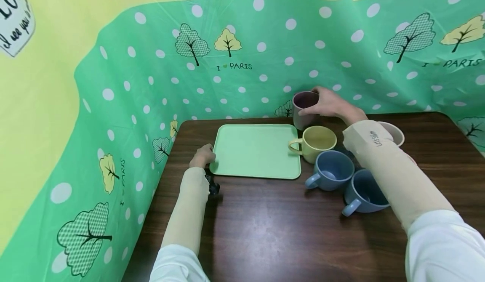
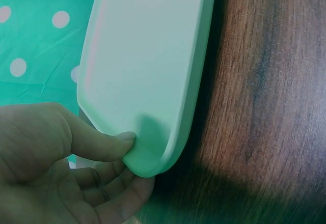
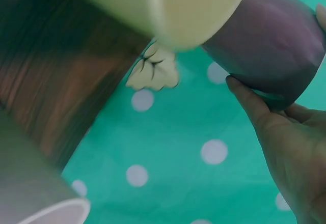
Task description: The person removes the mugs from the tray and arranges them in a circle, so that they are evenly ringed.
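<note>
My left hand (image 1: 203, 155) pinches the left edge of a light green tray (image 1: 257, 149), thumb on top and fingers curled beneath the corner in the left wrist view. At the table's far edge my right hand (image 1: 329, 104) grips a mauve cup (image 1: 302, 115) near its rim, the thumb on its near side and fingers behind. The cup stands upright by the tray's far right corner. Just in front of it is a yellow mug (image 1: 318, 142), its handle overlapping the tray's right edge in the head view.
Two blue mugs, one (image 1: 333, 171) nearer the tray and another (image 1: 364, 195) to its right, sit in front of the yellow mug. A whitish cup (image 1: 394, 133) is partly hidden behind the right sleeve. Patterned green cloth (image 1: 242, 92) hangs behind the dark wooden table (image 1: 261, 227).
</note>
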Demonstrator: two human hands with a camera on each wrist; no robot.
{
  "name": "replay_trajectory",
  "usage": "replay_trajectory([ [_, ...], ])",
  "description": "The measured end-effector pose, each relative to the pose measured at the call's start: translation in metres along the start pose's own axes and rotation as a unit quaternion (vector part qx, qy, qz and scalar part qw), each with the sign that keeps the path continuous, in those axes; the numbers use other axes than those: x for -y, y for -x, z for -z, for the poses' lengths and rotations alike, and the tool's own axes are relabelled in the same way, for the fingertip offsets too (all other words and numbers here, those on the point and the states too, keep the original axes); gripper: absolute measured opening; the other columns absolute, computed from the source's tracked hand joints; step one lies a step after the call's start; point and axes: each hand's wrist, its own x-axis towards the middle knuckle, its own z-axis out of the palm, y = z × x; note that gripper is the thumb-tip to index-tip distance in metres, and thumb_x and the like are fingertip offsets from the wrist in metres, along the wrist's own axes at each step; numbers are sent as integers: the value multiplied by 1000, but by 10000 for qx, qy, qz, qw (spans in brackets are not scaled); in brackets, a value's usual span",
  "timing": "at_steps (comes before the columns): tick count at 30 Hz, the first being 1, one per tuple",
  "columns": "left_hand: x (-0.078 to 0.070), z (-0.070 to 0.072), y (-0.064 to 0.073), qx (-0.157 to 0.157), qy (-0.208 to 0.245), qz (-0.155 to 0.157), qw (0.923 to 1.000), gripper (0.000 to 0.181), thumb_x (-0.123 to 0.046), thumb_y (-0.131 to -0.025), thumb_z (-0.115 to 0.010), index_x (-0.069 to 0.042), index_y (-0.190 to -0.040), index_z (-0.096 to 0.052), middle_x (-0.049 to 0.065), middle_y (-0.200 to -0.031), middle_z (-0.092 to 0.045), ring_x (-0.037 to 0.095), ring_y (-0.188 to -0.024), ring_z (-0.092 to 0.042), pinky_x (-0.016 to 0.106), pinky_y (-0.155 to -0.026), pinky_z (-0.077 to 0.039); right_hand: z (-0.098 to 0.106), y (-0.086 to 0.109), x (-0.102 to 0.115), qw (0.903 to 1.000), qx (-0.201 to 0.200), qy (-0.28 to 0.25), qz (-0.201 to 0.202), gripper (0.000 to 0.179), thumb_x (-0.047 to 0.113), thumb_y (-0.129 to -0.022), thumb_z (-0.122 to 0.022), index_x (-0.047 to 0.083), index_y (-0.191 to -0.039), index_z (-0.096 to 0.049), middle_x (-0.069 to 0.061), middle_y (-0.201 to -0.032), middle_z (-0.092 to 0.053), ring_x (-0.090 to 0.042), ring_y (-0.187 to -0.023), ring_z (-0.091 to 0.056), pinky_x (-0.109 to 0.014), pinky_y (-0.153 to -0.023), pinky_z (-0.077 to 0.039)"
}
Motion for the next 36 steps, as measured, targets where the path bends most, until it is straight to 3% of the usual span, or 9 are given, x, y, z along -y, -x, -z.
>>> replay_trajectory([
  [17,-2,1,4,-19,-111,5,9999,10,-10,-96,-35,-11,-87,-34,6,-72,-31,18,-59,-26,33,-57,-27,27,22,-42,9976,251,285,-578,95,55,-74,-75,-10,-128,-32,-28,-119,-46,-39,-102,-48,-50,-86,-43],
  [24,-2,1,2,39,-131,89,9999,11,-13,-98,-36,-12,-87,-34,6,-76,-31,19,-60,-27,33,-58,-27,30,28,-52,9978,167,469,-443,76,48,-73,-78,-7,-113,-45,-22,-101,-55,-31,-89,-51,-32,-66,-43],
  [29,0,0,0,53,-95,106,9999,13,-14,-99,-36,-12,-86,-33,6,-77,-31,19,-61,-29,33,-58,-29,31,30,-58,9964,380,610,-460,88,51,-74,-77,-11,-122,-38,-28,-110,-51,-35,-94,-51,-35,-68,-46],
  [36,0,0,-1,88,-95,70,9999,11,-12,-98,-35,-12,-87,-34,6,-76,-30,18,-60,-26,33,-57,-27,30,35,-67,9957,500,668,-394,91,47,-75,-77,-16,-125,-35,-30,-110,-50,-36,-93,-50,-40,-73,-46],
])
